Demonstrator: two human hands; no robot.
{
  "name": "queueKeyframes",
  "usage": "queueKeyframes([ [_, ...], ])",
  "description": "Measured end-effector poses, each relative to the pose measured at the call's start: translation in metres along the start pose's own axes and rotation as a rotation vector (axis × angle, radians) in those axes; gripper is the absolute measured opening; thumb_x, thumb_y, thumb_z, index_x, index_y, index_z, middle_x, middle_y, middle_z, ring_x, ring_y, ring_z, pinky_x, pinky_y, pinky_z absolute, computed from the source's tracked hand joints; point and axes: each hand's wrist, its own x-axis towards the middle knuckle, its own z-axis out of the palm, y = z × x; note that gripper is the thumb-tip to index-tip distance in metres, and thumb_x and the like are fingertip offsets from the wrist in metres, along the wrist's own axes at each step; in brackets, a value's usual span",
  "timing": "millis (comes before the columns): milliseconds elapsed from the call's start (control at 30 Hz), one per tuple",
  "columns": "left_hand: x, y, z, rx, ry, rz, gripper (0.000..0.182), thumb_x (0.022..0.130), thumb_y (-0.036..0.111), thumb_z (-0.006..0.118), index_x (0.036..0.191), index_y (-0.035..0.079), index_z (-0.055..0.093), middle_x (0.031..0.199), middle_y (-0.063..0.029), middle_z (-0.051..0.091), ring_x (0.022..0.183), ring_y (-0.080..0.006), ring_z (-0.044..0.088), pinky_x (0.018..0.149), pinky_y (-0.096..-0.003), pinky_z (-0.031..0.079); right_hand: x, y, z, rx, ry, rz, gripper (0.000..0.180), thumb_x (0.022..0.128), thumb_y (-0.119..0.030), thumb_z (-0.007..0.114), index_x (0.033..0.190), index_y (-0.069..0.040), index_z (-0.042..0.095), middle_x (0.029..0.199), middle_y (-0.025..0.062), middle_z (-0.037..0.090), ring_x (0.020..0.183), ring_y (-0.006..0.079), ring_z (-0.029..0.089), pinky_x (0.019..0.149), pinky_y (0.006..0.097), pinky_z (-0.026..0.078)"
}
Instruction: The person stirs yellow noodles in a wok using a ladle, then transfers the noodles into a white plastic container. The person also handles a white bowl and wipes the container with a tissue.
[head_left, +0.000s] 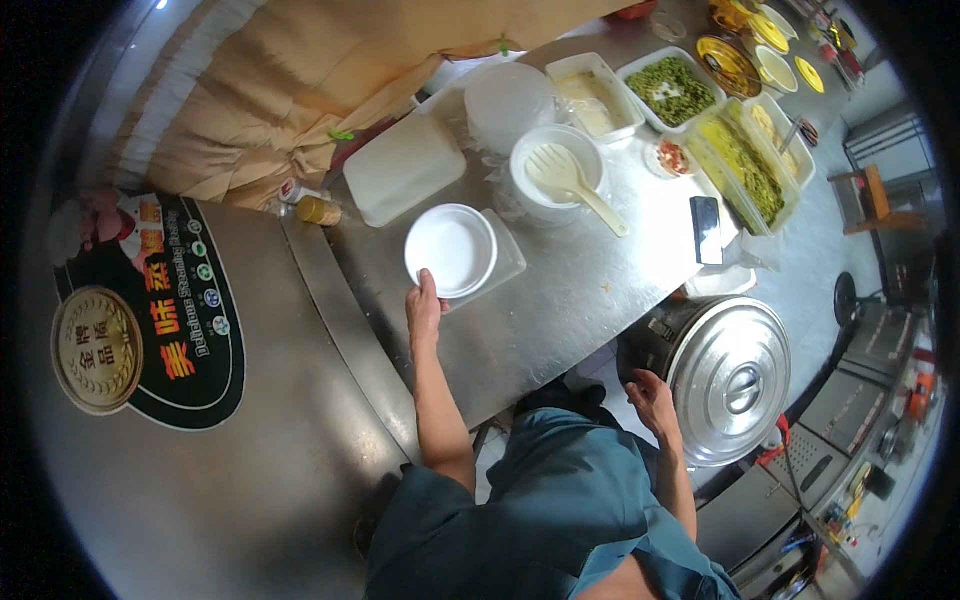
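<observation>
My left hand (426, 311) grips the near rim of a white bowl (451, 251), thumb on the edge. The bowl looks empty and is over a translucent plastic lid (501, 262) on the steel table (525, 337). My right hand (652, 403) hangs beside the large lidded steel pot (727, 382), fingers loosely curled, holding nothing that I can see. Beyond the bowl, a cream slotted spoon (574, 180) lies across a white tub (525, 176). A pale rectangular lid (405, 169) lies to the left of the tub.
Farther back are a tray of chopped greens (670, 90), a container of green filling (739, 161), a small dish of red pieces (670, 159) and a phone (706, 230). Small jars (319, 211) stand by the cloth (277, 97). A steel cabinet (300, 420) flanks the table at left.
</observation>
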Motion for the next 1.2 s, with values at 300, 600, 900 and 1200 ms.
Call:
queueKeyframes([
  [300, 0.036, 0.005, -0.029, -0.07, 0.176, -0.075, 0.067, 0.102, 0.061, 0.045, 0.105, -0.002, 0.067, 0.084, -0.0097, 0.065, 0.077, -0.0193, 0.061, 0.072, -0.0371, 0.049, 0.003, -0.011, 0.0, 0.021, -0.037, -0.014, 0.043, 0.095, -0.021, 0.065, 0.127, 0.007, 0.059, 0.089, 0.0144, 0.071, 0.08, 0.0195, 0.069, 0.074, 0.0327, 0.054],
  [600, 0.225, 0.01, -0.056, -1.244, 0.145, -0.409, 0.064, 0.104, 0.046, 0.044, 0.155, 0.009, 0.029, 0.142, -0.0063, 0.046, 0.115, -0.0217, 0.056, 0.104, -0.0463, 0.044, 0.0, -0.013, 0.0, 0.049, -0.042, 0.027, 0.04, 0.094, -0.016, 0.066, 0.125, 0.007, 0.061, 0.091, 0.0167, 0.072, 0.08, 0.0217, 0.069, 0.074, 0.0349, 0.054],
  [900, 0.246, 0.016, -0.056, -1.357, 0.126, -0.467, 0.06, 0.111, 0.043, 0.028, 0.149, -0.003, 0.03, 0.145, -0.0159, 0.042, 0.134, -0.0319, 0.045, 0.113, -0.0537, 0.04, -0.006, -0.007, 0.0, 0.044, -0.009, 0.08, 0.043, 0.093, -0.017, 0.065, 0.127, 0.008, 0.059, 0.091, 0.0148, 0.072, 0.081, 0.0207, 0.069, 0.076, 0.0343, 0.054],
  [1200, 0.242, 0.034, -0.031, -1.427, 0.057, -0.483, 0.055, 0.11, 0.04, 0.032, 0.145, -0.003, 0.035, 0.143, -0.013, 0.045, 0.132, -0.0316, 0.047, 0.113, -0.0527, 0.04, -0.002, -0.011, 0.002, 0.008, -0.012, 0.103, 0.045, 0.091, -0.02, 0.065, 0.127, 0.008, 0.06, 0.09, 0.0178, 0.072, 0.08, 0.0222, 0.07, 0.075, 0.0344, 0.054],
])
